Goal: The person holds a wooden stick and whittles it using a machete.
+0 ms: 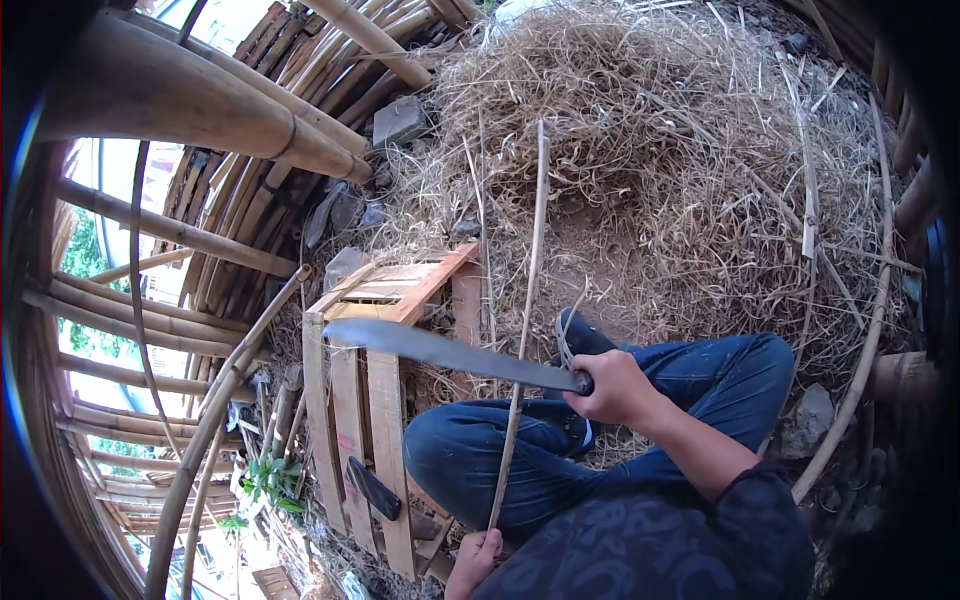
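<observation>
My right hand (612,388) is closed round the dark handle of a machete (440,350), its long blade pointing left over my crossed legs. Low in the view, near my hip, my left hand (476,556) grips the lower end of a thin bamboo strip (535,250). The strip runs up and away from me, past my knee and over the ground. Midway along the strip, the blade crosses it; whether the edge touches the strip I cannot tell.
A wooden crate (385,390) stands to my left, with a dark phone (374,488) on its slats. Heaped bamboo shavings (640,130) spread ahead and to the right. Bamboo poles (200,100) and a railing line the left. A grey stone (400,120) lies beyond the crate.
</observation>
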The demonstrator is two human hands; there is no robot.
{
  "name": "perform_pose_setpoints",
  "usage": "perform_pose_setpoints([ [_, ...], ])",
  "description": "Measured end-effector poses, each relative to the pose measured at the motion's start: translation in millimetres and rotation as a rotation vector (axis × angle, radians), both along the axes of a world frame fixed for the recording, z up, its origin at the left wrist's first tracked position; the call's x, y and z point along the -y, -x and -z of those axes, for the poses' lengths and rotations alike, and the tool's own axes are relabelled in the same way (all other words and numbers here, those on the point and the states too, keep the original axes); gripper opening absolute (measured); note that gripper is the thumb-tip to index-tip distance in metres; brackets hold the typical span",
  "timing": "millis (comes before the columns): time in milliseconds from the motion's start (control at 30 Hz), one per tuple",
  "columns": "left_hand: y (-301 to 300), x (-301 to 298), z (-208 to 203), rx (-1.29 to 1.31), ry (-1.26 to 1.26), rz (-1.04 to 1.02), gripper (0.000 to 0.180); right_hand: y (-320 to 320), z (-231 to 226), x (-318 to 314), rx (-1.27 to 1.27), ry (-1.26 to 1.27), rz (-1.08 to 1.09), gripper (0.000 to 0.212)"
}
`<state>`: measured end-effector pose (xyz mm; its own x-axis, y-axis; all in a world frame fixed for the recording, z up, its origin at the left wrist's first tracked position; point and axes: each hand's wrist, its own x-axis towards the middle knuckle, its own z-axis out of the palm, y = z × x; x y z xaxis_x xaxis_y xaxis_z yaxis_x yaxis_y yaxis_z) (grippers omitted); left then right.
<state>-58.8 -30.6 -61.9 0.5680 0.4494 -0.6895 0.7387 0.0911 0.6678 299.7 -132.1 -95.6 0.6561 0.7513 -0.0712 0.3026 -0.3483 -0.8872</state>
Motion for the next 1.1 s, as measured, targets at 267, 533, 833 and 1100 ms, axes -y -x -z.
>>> perform_pose_setpoints([
  [267,7,7,15,-0.027,-0.001,-0.109,0.047,0,-28,-29,0.255,0.188,-0.305,0.028],
  [533,-14,17,9,-0.133,-0.274,-0.037,0.046,-2,-22,-42,0.26,0.357,-0.326,0.027],
  [833,-24,26,8,-0.153,-0.432,-0.033,0.043,-2,-14,-46,0.265,0.335,-0.301,0.025],
  [1100,-27,29,9,-0.176,-0.506,0.009,0.042,-2,-18,-49,0.294,0.333,-0.325,0.021],
])
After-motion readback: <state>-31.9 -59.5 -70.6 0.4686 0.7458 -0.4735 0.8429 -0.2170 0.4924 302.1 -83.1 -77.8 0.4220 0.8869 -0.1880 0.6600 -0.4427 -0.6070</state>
